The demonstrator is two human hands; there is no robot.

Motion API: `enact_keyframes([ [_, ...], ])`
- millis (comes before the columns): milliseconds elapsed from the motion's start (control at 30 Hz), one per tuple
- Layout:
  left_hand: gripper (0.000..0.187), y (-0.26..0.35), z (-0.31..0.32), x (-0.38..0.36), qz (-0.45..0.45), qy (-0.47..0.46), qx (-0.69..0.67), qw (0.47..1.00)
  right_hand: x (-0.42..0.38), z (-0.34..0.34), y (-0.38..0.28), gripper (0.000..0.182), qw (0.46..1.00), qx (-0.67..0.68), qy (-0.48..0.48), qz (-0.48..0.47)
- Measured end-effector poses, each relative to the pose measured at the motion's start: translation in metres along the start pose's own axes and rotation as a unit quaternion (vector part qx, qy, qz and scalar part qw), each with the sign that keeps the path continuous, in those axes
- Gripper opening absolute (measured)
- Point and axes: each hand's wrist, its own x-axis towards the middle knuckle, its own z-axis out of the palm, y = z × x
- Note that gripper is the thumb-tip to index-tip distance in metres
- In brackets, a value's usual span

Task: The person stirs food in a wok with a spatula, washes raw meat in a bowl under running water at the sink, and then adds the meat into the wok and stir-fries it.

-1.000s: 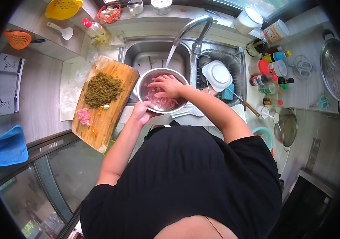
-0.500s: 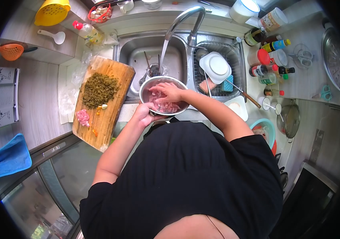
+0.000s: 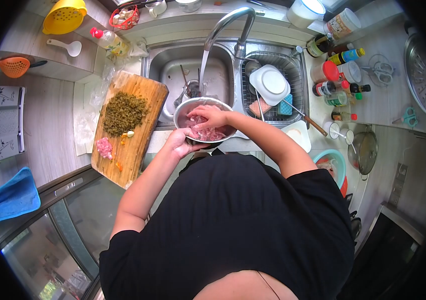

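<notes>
Stainless steel, round and shiny, the mixing bowl is sitting at the front edge of the sink, just below the stream of water falling from the curved tap. The left hand is gripping the bowl's near rim at about 7 o'clock, fingers curled under the edge. The right hand is reaching into the bowl from 3 o'clock, fingers spread and bent, pressing into the pink raw meat strips; whether it is closing on any of them I cannot tell. The meat is looking wet, pale pink and glossy, lying in a loose tangle across the bowl's bottom.

At 9 o'clock from the bowl a wooden chopping board is lying aslant on the bench, carrying a heap of finely chopped dark green vegetable and a small pink mound of minced meat. At 2 o'clock a white square plate is resting in a wire dish rack. A blue cloth is lying far off at 8 o'clock.
</notes>
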Motion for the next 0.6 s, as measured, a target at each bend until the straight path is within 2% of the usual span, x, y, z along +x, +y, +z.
enact_keyframes([
  [167,0.059,0.001,0.004,-0.002,-0.006,-0.003,0.0,1.0,0.004,0.002,0.01,0.064,1.0,0.004,-0.02,-0.02],
  [600,0.055,-0.005,0.0,-0.008,-0.036,0.022,-0.043,0.998,0.002,0.018,0.005,0.071,0.996,0.054,-0.074,0.02],
])
